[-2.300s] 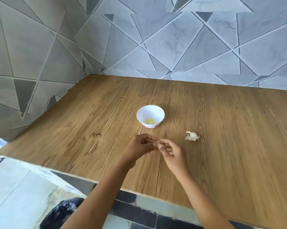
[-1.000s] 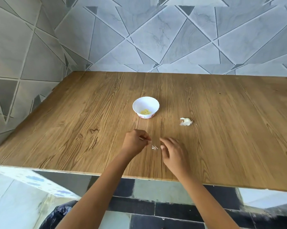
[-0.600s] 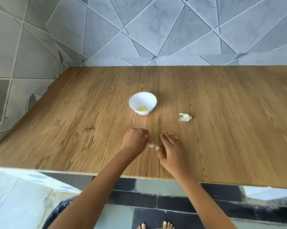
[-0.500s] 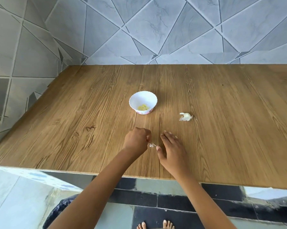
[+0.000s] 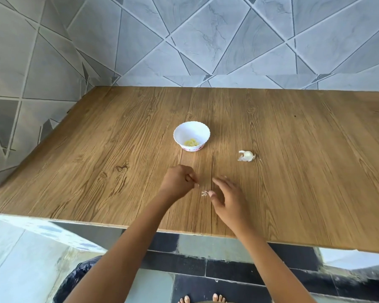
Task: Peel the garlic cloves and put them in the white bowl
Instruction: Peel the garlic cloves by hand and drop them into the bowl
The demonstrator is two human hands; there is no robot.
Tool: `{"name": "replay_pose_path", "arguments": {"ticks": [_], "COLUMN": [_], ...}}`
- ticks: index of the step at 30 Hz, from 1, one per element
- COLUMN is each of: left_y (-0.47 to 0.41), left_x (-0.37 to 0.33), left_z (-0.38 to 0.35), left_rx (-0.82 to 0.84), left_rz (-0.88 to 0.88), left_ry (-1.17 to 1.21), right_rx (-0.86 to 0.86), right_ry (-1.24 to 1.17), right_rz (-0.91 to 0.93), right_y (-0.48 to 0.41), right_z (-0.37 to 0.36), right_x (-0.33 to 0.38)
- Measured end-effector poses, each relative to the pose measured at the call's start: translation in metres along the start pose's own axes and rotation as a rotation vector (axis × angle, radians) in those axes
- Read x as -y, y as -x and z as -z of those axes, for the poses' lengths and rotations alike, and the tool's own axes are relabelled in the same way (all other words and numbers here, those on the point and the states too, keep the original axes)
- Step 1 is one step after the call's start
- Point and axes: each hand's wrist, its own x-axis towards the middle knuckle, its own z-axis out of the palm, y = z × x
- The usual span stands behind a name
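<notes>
One garlic clove point(image 5: 246, 155) looks light and firm, its papery skin brittle; best pinched at its tip. Right hand point(image 5: 228, 197) lies spread; left hand point(image 5: 179, 182) is curled, contents hidden.

I am looking down on a wooden table point(image 5: 96, 160), its grained brown top running out past the right edge of my view and butting against walls at the back and on the left. Grey marbled tiles point(image 5: 206, 40) cut into triangles are covering the back wall, and the same pattern is carrying on along the left wall point(image 5: 20, 62). A tiny dark speck point(image 5: 295, 116) is sitting on the wood towards the far right. Below the table's near edge, dark floor tiles point(image 5: 228, 270) are showing, pale flooring point(image 5: 13, 259) is lying to the left, and a shiny black bag point(image 5: 75, 283) is bulging up at the bottom.
</notes>
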Motion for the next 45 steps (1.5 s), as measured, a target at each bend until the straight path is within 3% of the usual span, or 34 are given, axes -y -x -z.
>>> {"name": "replay_pose_path", "arguments": {"ticks": [3,7,9,15,17,20,24,26,27,30,32,35,39,45], "left_y": [0.012,0.018,0.018,0.015,0.014,0.012,0.010,0.008,0.008,0.003,0.001,0.000,0.004,0.006], "left_x": [-0.001,-0.005,-0.003,0.002,0.001,0.003,0.005,0.006,0.008,0.013,0.015,0.019,0.022,0.020], "left_z": [0.010,0.010,0.010,0.008,0.008,0.010,0.013,0.011,0.009,0.004,0.001,-0.001,-0.007,-0.016], "left_rx": [0.088,0.113,0.097,0.067,0.093,0.182,0.310,0.299,0.247,0.016,-0.062,-0.144,-0.179,-0.082], "left_rz": [0.132,0.134,0.125,0.068,0.078,0.140,0.249,0.215,0.131,-0.275,-0.472,-0.619,-0.559,-0.226], "left_ry": [0.514,0.669,0.674,0.422,0.375,0.447,0.665,0.672,0.579,0.177,0.063,0.058,0.194,0.434], "right_rx": [0.000,0.117,0.130,0.094,0.032,-0.078,-0.143,-0.098,-0.020,0.267,0.354,0.407,0.401,0.215], "right_ry": [-0.327,-0.685,-0.746,-0.536,-0.400,-0.253,-0.210,-0.322,-0.431,-0.825,-0.980,-1.178,-1.213,-1.197], "right_rz": [-0.063,-0.281,-0.302,-0.207,-0.090,0.176,0.305,0.176,0.020,-0.523,-0.708,-0.879,-0.925,-0.894], "right_y": [-0.009,-0.023,-0.026,-0.030,-0.030,-0.028,-0.026,-0.025,-0.026,-0.034,-0.041,-0.047,-0.047,-0.044], "right_z": [0.014,0.022,0.021,0.011,0.008,0.004,0.002,0.004,0.007,0.019,0.026,0.035,0.037,0.026], "right_x": [0.011,0.031,0.032,0.027,0.027,0.023,0.017,0.021,0.025,0.036,0.036,0.037,0.036,0.042]}}
